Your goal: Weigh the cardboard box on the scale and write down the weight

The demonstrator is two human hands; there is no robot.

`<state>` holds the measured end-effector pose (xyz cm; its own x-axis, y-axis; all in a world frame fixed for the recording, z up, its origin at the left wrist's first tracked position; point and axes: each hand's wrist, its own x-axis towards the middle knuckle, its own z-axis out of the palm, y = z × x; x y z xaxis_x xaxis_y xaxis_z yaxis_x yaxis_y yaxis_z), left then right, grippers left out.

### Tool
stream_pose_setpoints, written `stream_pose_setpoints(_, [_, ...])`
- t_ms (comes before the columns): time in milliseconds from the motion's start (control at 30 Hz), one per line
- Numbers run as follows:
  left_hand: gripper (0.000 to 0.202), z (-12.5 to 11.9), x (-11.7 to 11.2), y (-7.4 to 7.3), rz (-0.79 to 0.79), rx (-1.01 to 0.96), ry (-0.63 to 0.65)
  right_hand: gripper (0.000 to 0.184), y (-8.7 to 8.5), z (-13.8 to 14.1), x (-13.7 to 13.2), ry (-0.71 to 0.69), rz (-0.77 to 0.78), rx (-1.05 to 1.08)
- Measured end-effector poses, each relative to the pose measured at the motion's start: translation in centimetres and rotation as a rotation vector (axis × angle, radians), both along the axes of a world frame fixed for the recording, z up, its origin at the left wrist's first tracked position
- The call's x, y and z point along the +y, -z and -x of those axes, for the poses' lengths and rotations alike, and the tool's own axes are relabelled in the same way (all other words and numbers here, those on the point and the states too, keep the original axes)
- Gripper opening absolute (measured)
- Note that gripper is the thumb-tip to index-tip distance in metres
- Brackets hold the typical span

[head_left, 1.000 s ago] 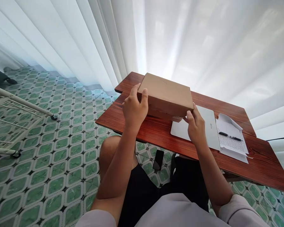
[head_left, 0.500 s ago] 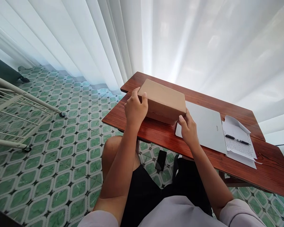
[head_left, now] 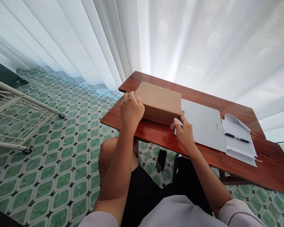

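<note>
A closed brown cardboard box (head_left: 159, 96) sits near the left end of the wooden table (head_left: 241, 112). My left hand (head_left: 132, 107) is curled against the box's left end, its fingertips partly hidden. At the right end, my right hand (head_left: 185, 129) grips the near corner, thumb in front and fingers along the side. Just right of the box lies a closed silver laptop (head_left: 204, 126), and my right hand hovers over or touches its left edge; I cannot tell which.
Written paper sheets (head_left: 239, 146) with a black pen (head_left: 237, 137) on top lie right of the laptop. A black phone (head_left: 161, 160) is on the tiled floor (head_left: 68, 151) below. A white wheeled rack (head_left: 21, 116) stands at left; a white curtain (head_left: 180, 41) hangs behind the table.
The box has shifted a little left and nearer to me, and appears lower. Both hands moved with it. The fingers of my left hand have curled further at its left end.
</note>
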<state>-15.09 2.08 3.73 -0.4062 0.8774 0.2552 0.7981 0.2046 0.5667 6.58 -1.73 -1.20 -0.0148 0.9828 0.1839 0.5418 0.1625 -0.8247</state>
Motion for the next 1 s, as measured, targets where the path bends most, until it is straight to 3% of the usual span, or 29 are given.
stream_pose_setpoints(333, [0.054,0.3,-0.1,1.4,0.021,0.05,0.016,0.073,0.7,0.3,-0.4,-0.045,0.009,0.005])
stream_pose_setpoints(500, [0.071,0.3,-0.2,1.5,-0.004,0.015,0.037,0.074,0.8,0.0,-0.2,-0.082,0.007,0.099])
stream_pose_setpoints(700, [0.07,0.1,-0.6,1.1,0.004,0.083,0.043,0.066,0.9,-1.3,0.0,-0.144,0.007,0.145])
stream_pose_setpoints(833, [0.064,-1.1,-1.1,0.0,-0.204,0.163,0.099,0.054,0.7,-3.6,-0.1,-0.107,-0.054,0.087])
stream_pose_setpoints(1000, [0.053,-4.9,-2.3,-1.3,-0.411,0.211,0.289,0.038,0.2,-8.5,-1.0,-0.002,-0.159,-0.042])
